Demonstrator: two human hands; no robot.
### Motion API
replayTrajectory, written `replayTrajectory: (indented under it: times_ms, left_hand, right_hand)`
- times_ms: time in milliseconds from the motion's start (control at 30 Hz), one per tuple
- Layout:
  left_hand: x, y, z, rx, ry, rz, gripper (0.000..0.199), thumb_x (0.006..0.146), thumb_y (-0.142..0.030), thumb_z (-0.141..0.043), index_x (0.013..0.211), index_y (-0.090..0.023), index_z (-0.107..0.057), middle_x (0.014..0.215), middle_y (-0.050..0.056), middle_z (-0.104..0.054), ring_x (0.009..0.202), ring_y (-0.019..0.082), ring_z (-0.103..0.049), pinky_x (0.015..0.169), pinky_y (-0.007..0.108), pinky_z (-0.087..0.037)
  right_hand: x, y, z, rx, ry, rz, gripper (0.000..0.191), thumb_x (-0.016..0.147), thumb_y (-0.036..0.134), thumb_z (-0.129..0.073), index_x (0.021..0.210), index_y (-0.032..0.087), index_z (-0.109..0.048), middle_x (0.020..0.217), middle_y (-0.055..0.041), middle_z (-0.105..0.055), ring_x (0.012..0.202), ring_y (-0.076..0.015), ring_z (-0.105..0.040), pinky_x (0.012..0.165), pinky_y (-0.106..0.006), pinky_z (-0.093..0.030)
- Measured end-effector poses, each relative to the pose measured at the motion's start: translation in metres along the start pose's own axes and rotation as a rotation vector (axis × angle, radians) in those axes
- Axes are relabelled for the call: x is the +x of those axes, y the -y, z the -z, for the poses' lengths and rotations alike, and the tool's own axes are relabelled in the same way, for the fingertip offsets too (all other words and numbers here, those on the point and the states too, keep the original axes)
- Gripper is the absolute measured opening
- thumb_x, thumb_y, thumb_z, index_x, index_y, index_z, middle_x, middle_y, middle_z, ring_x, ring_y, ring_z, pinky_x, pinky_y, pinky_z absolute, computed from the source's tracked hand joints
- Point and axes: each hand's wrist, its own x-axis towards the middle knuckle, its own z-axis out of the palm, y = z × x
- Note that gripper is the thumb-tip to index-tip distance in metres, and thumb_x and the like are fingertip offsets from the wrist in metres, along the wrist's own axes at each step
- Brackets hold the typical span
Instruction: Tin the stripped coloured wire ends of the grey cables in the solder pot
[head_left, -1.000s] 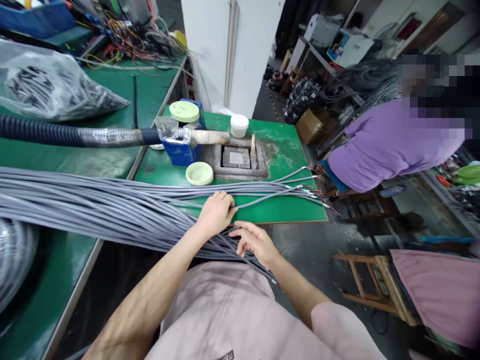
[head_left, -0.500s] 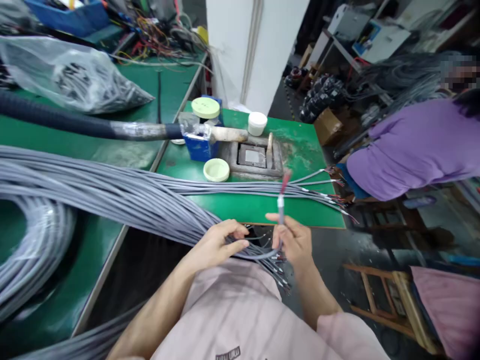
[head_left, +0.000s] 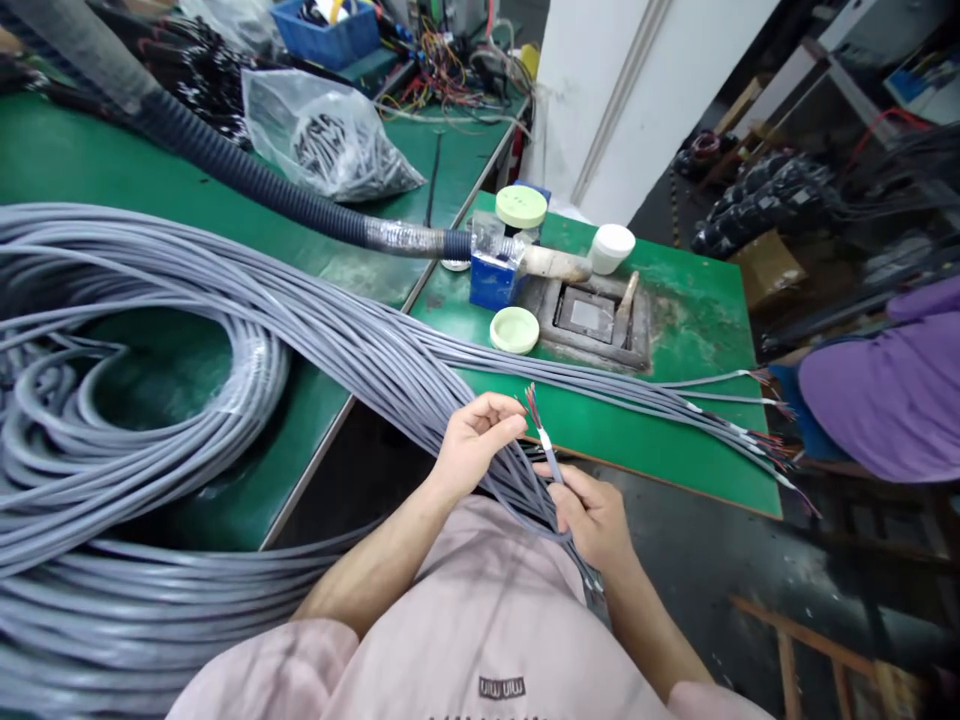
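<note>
In my right hand (head_left: 594, 512) is a grey cable end (head_left: 550, 455), pointing up and to the left. White wrap sits at its tip, with thin red and dark wires (head_left: 532, 400) fanned out above. My left hand (head_left: 480, 440) is just left of those wires, thumb and forefinger close together; whether anything is between them is too small to tell. A thick bundle of grey cables (head_left: 360, 345) runs from the left, passing behind my left hand. One branch lies across the green table (head_left: 705, 330), its stripped ends (head_left: 780, 450) at the right edge.
A square metal pot (head_left: 592, 315) is set in the table, near a blue box (head_left: 493, 282), a ribbed hose (head_left: 285, 195), a pale green lid (head_left: 514, 330) and a white cup (head_left: 612, 248). Coiled cables (head_left: 255, 370) lie left. A person in purple (head_left: 885, 390) is at the right.
The view has swung, so the table and coils sit further right. My left hand has risen beside the wire tips. The held cable end now leans left instead of upright.
</note>
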Motion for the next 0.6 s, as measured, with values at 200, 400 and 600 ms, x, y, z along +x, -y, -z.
replayTrajectory:
  times_ms: [200,400,600]
  left_hand:
    - [0.0024,0.0033,0.0009,0.0,-0.037,-0.051,0.025,0.07,-0.037,-0.077,0.078,-0.017,-0.066,0.069,0.0,-0.065,0.061,0.01,-0.057,0.061,0.023,-0.048]
    - [-0.0014,0.0085,0.0033,0.012,0.013,-0.188,0.019,0.076,-0.035,-0.073,0.078,-0.018,-0.064,0.075,0.001,-0.062,0.066,0.011,-0.057,0.063,0.025,-0.048]
    - [-0.0055,0.0052,-0.0002,0.205,-0.006,-0.374,0.011,0.079,-0.029,-0.07,0.083,-0.019,-0.07,0.08,0.004,-0.064,0.075,0.013,-0.059,0.07,0.027,-0.047]
  right_hand:
    - [0.0018,0.0014,-0.0052,-0.007,0.027,-0.016,0.029,0.09,0.032,-0.049,0.105,0.02,-0.071,0.045,0.0046,-0.05,0.038,-0.0098,-0.045,0.043,-0.022,-0.038]
    - [0.002,-0.0011,-0.0092,0.022,0.008,-0.052,0.03,0.091,0.033,-0.048,0.106,0.019,-0.07,0.044,0.0046,-0.049,0.038,-0.0104,-0.046,0.042,-0.023,-0.037]
    - [0.0027,0.0001,-0.0107,-0.084,-0.019,0.025,0.029,0.091,0.032,-0.049,0.105,0.018,-0.07,0.045,0.0043,-0.051,0.041,-0.0112,-0.049,0.045,-0.023,-0.039]
